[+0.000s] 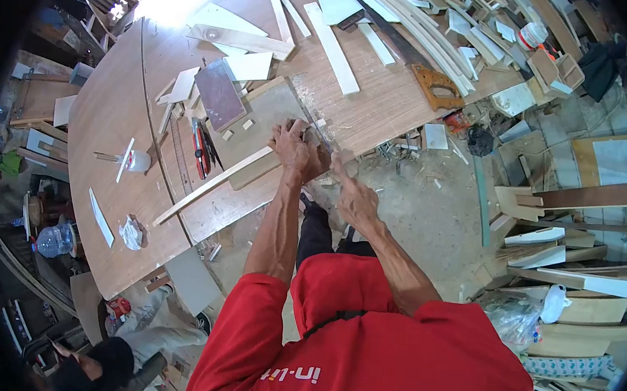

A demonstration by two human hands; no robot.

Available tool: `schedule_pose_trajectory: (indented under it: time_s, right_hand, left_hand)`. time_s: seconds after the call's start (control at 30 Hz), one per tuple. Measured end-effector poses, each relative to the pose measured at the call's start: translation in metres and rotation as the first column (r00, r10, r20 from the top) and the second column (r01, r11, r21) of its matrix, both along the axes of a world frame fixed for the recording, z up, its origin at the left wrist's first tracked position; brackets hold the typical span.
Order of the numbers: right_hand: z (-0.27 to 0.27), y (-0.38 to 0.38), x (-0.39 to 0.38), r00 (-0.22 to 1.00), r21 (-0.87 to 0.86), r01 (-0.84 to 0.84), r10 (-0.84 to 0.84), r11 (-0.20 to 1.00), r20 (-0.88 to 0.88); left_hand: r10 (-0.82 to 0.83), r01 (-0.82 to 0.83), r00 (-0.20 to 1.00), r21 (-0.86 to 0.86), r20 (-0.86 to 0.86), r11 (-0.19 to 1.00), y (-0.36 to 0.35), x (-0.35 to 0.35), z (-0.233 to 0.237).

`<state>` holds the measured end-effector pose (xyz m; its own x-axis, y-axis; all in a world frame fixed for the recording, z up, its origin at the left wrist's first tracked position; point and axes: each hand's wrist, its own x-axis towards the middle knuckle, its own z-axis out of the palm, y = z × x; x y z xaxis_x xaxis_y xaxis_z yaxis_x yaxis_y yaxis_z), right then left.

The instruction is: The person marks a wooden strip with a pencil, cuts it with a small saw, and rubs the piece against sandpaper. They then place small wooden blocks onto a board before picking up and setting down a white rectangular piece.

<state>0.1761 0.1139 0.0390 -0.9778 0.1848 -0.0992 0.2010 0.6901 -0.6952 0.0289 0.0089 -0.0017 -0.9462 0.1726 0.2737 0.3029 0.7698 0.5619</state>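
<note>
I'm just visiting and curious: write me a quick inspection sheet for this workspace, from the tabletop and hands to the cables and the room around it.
Surface: brown table, crossed by a dark seam.
Job's things: a wood strip lies across a flat board.
Clutter: a saw with a wooden handle, a red-and-black tool, a white cup, a crumpled white wad and loose wood pieces.
Hands: left hand closed over the strip; right hand curled near the table edge, its grip unclear.
Cables: none clearly seen.
Surroundings: stacked wood at right, a clear bottle at left, another person partly visible at lower left.
</note>
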Motion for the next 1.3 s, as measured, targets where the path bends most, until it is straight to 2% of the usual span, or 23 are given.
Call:
schedule_pose_trajectory:
  time_s: [0.07, 0.17, 0.23, 0.27, 0.33, 0.37, 0.47, 0.57, 0.63, 0.77, 0.8, 0.83, 0.87, 0.93, 1.07, 1.13, 1.17, 1.23, 1.3]
  right_hand:
    - [-0.004, -0.001, -0.002, 0.999, 0.019, 0.012, -0.012, 1.0, 0.033]
    - [0.003, 0.001, -0.024, 1.0, 0.006, -0.015, 0.015, 1.0, -0.023]
    - [0.006, -0.001, -0.015, 0.985, 0.026, 0.004, 0.001, 1.0, -0.173]
    - [0.006, 0.001, -0.007, 0.984, 0.029, 0.012, -0.006, 1.0, -0.179]
    - [0.006, 0.003, 0.009, 0.999, 0.052, -0.023, 0.021, 0.998, 0.031]
    - [0.001, 0.0, 0.005, 0.999, 0.041, -0.014, 0.012, 0.999, 0.037]
    - [0.005, -0.002, -0.021, 0.997, 0.023, 0.053, -0.051, 0.998, -0.06]
    - [0.0, -0.001, -0.013, 0.988, 0.029, 0.055, -0.05, 0.998, -0.148]
    - [0.006, 0.004, 0.013, 0.997, -0.027, -0.006, 0.009, 1.0, 0.082]
    - [-0.004, -0.002, -0.015, 0.997, 0.04, 0.002, -0.005, 0.999, 0.081]
    - [-0.009, -0.004, -0.024, 0.989, 0.012, 0.03, -0.028, 0.999, -0.142]
    - [-0.013, -0.006, -0.028, 0.933, -0.02, 0.055, -0.058, 0.998, -0.355]
    - [-0.016, -0.005, -0.017, 0.933, -0.021, 0.059, -0.062, 0.998, -0.354]
    - [0.005, 0.002, 0.011, 0.998, 0.034, -0.013, 0.011, 0.999, 0.059]
    - [-0.008, -0.003, -0.009, 1.0, 0.028, 0.002, -0.003, 1.0, 0.029]
    - [-0.017, -0.005, -0.03, 0.957, -0.003, 0.03, -0.029, 1.0, -0.287]
    - [-0.021, -0.005, -0.021, 0.958, -0.002, 0.025, -0.025, 1.0, -0.286]
    - [-0.006, -0.001, 0.0, 0.999, -0.001, 0.002, -0.002, 1.0, -0.051]
    - [0.005, 0.003, -0.005, 1.0, 0.021, -0.015, 0.015, 1.0, 0.001]
  left_hand:
    - [-0.008, 0.008, 1.0, 0.001, 0.012, 1.0, -0.002, 0.002, -0.002]
    - [-0.011, 0.011, 0.999, -0.005, 0.052, 1.0, 0.0, 0.004, 0.005]
    - [-0.006, 0.006, 1.0, -0.003, 0.014, 1.0, 0.0, 0.003, 0.002]
    - [-0.014, 0.014, 1.0, 0.0, 0.008, 1.0, 0.001, 0.001, 0.0]
    - [-0.007, 0.007, 1.0, -0.01, -0.007, 1.0, -0.001, 0.001, -0.003]
    - [-0.017, 0.017, 1.0, -0.022, -0.001, 1.0, -0.004, 0.004, -0.006]
    - [-0.039, 0.039, 0.997, 0.006, -0.065, 0.999, 0.002, 0.003, 0.001]
    - [-0.024, 0.023, 1.0, -0.025, -0.004, 0.999, 0.002, 0.006, 0.005]
    - [-0.011, 0.011, 0.999, 0.001, -0.041, 1.0, 0.002, 0.004, 0.002]
    - [-0.029, 0.028, 0.998, -0.025, -0.061, 0.999, -0.001, 0.002, -0.002]
    - [-0.026, 0.024, 0.998, -0.031, -0.057, 0.999, -0.001, 0.001, -0.004]
    - [-0.023, 0.022, 0.998, -0.037, -0.05, 0.999, -0.001, -0.001, -0.006]
    - [-0.027, 0.026, 0.998, -0.038, -0.05, 0.999, -0.002, -0.001, -0.008]
    - [-0.011, 0.01, 1.0, -0.014, -0.029, 1.0, -0.001, 0.0, -0.007]
    - [0.004, -0.002, 1.0, -0.062, 0.023, 0.998, -0.001, 0.002, -0.004]
    - [-0.005, 0.006, 1.0, -0.048, 0.022, 0.999, 0.0, 0.001, -0.003]
    - [0.0, 0.001, 1.0, -0.047, 0.023, 0.999, -0.002, 0.002, -0.003]
    - [-0.024, 0.024, 0.998, -0.001, 0.066, 1.0, -0.001, 0.002, 0.003]
    - [-0.013, 0.013, 1.0, -0.02, 0.01, 1.0, 0.001, 0.001, 0.004]
